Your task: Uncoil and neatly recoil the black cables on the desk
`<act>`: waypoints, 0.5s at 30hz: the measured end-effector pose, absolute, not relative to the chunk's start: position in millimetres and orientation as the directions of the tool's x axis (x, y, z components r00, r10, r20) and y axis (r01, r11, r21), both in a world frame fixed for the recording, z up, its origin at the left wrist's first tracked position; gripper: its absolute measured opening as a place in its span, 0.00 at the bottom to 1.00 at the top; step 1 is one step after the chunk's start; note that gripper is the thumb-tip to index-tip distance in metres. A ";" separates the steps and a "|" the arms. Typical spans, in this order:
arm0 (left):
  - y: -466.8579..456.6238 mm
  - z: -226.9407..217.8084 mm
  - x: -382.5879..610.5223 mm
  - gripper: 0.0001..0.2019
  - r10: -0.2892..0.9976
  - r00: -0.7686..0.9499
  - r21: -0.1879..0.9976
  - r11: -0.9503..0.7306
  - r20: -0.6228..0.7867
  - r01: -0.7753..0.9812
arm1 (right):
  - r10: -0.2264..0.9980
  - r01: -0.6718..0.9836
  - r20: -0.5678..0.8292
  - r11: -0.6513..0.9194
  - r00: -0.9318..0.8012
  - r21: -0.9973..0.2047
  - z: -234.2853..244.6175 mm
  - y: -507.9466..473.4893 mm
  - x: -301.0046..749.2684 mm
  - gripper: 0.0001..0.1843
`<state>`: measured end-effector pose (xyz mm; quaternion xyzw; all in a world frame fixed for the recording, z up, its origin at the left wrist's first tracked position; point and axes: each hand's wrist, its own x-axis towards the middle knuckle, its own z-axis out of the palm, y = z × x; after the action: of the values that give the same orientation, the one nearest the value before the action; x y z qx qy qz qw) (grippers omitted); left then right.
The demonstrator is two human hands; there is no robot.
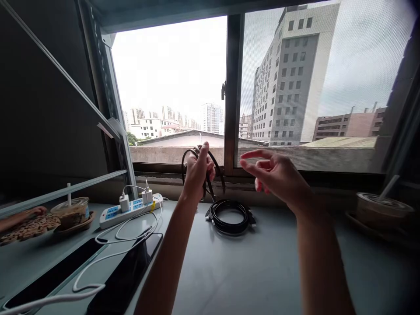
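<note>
My left hand (pixel 197 171) is raised in front of the window, its fingers wrapped round a looped black cable (pixel 220 168). Loops of this cable stick out on both sides of the fist. To the right, my right hand (pixel 272 170) hangs in the air, apart from the cable. Its thumb and index finger point left with a small gap between the tips, and the other fingers are curled; nothing shows in it. Below the hands, a coiled black cable (pixel 215 220) with several plugs lies on the grey table (pixel 252 271).
A white power strip (pixel 131 211) with chargers and white cords stands at the left. Nearer lie two dark phone-like slabs (pixel 124 275) (pixel 59 271). Lidded drink cups (pixel 70 212) (pixel 377 210) sit at both sides. Another person's hand (pixel 37 211) shows at far left. The window frame (pixel 233 96) rises behind.
</note>
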<state>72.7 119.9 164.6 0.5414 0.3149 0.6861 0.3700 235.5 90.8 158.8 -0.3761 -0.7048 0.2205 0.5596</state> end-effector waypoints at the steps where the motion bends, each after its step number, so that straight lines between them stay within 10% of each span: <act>1: 116.8 164.9 77.0 0.20 0.852 -0.114 0.833 -0.524 0.511 -0.178 | 0.786 0.338 0.603 0.608 -0.134 -0.718 157.8 92.0 231.6 0.16; 10: 115.4 154.6 95.7 0.21 0.798 -0.027 0.783 -0.597 0.602 -0.174 | 0.740 0.379 0.577 0.673 -0.345 -0.636 159.1 87.0 223.8 0.21; 15: 113.2 155.3 94.7 0.19 0.779 -0.011 0.766 -0.620 0.627 -0.170 | 0.807 0.407 0.565 0.580 -0.171 -0.706 158.2 91.0 228.9 0.17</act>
<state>94.7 113.2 155.3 0.6060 0.2510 0.6653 0.3565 228.9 91.0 158.2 -0.4115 -0.7380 0.2020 0.4952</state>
